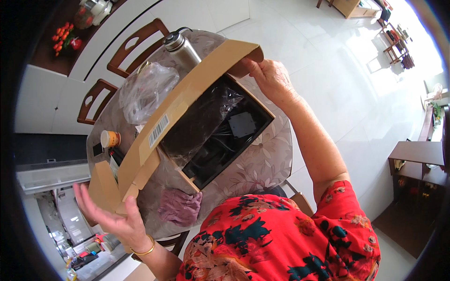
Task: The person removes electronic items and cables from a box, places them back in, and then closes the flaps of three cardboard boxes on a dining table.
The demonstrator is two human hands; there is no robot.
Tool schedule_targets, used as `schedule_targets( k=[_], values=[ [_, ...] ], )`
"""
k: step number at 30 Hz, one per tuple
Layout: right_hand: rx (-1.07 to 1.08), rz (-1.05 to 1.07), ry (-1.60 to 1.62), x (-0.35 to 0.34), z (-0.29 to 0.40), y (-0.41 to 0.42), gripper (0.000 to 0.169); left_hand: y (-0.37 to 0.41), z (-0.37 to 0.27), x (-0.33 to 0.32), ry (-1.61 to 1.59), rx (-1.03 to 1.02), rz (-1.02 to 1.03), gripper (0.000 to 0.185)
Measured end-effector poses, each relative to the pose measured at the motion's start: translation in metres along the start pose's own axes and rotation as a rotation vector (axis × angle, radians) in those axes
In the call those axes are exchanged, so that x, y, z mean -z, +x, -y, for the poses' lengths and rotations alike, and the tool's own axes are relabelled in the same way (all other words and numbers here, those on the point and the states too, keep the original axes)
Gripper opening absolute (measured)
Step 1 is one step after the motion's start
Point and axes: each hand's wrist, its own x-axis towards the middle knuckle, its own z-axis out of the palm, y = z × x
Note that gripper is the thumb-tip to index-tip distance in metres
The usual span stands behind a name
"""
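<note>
An uncovered cardboard box (190, 181) with a black lining sits tilted across the table before me. Its raised lid (200, 79) bears a barcode label. My right hand (272, 79) grips a folded flap at the lid's far right end, with its fingertips hidden behind the cardboard. Near the lid's left end, my left hand (121, 223) is spread, palm up and holding nothing; whether its thumb touches the flap (146, 172) I cannot tell. Inside the box, clear plastic film (230, 100) covers a dark, flat item (191, 128). Beside it lies a grey square piece (242, 124).
The round table (260, 161) has a floral cover. On it are a steel flask (182, 51), a crumpled plastic bag (149, 91), a small orange-and-white tub (110, 139) and a purple cloth (180, 207). Wooden chairs (137, 47) stand along the far side.
</note>
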Motion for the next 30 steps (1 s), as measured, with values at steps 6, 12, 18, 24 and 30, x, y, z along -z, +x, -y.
schedule_targets(
  k=[6,12,18,24,30],
  values=[
    [0.017,0.078,0.128,0.010,-0.015,-0.024,0.039,-0.035,0.016,-0.013,-0.346,0.289,0.543,0.100],
    [0.059,0.052,0.156,0.014,-0.039,-0.037,0.037,-0.067,-0.004,-0.024,-0.499,0.455,0.526,0.090],
    [0.075,0.141,0.201,0.016,-0.028,-0.021,0.037,-0.041,0.012,-0.024,-0.692,0.583,0.471,0.088],
    [0.068,0.158,0.261,0.007,-0.051,-0.029,0.030,-0.067,-0.009,-0.022,-0.636,0.530,0.568,0.092],
    [-0.089,0.229,0.354,-0.013,-0.101,-0.077,0.036,-0.128,-0.026,-0.036,-0.379,0.205,0.717,0.104]
  ],
)
